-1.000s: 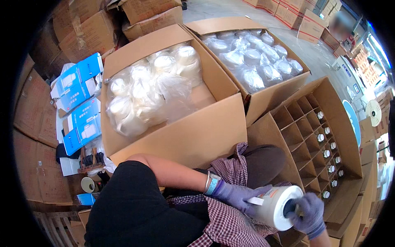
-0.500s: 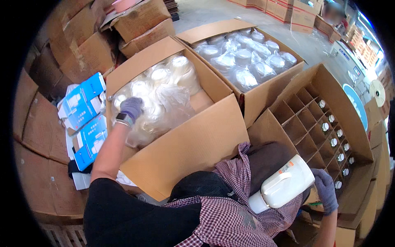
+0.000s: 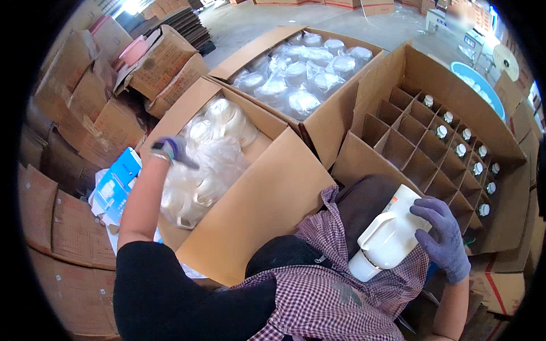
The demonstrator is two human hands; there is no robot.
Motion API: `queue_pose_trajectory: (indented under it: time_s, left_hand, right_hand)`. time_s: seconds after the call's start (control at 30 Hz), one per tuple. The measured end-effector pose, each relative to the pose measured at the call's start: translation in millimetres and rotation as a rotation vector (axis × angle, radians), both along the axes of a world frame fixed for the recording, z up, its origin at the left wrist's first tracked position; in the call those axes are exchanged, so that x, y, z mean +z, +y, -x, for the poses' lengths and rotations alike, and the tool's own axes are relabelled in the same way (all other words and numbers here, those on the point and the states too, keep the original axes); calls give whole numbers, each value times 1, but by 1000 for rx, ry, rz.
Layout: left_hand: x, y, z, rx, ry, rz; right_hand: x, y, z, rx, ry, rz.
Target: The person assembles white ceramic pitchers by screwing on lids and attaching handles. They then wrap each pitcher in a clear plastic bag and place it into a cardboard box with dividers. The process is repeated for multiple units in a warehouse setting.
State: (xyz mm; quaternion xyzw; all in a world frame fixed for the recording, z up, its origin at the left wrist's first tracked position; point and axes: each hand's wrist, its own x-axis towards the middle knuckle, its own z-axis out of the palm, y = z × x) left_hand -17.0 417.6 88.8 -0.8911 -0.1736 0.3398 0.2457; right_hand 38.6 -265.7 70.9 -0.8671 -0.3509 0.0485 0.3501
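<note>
— Where is the white jug (image 3: 391, 233)?
— In the right hand (image 3: 442, 237), gloved fingers wrapped around its body, held over the lap. Its long axis tilts, mouth down-left, base up-right toward the divided carton (image 3: 421, 165) just beside it.
— And the left hand (image 3: 172, 150)?
— Well apart, reaching into the carton of bagged white pieces (image 3: 207, 159); I cannot tell its grip.

— Where does your one view look from?
— Your head, facing steeply down, close over your lap and the open cardboard boxes (image 3: 267, 199); your forearms enter from the lower edge.
— And the rim?
— Fisheye: straight box edges bend there.
</note>
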Motion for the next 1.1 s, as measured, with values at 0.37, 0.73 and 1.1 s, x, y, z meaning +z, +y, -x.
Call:
queue_pose_trajectory:
  time_s: [0.37,0.73,1.1]
  left_hand:
    - [167,-4,9,19,-1095,1253]
    - [134,-311,-195,-321,-99,3013]
    - [3,-468,-210,-218,-919,2544]
  right_hand:
    - [-8,-3,-11,-38,62,-64]
    - [4,115,-11,-26,-316,-489]
    - [-28,44,-104,-474,372,-1551]
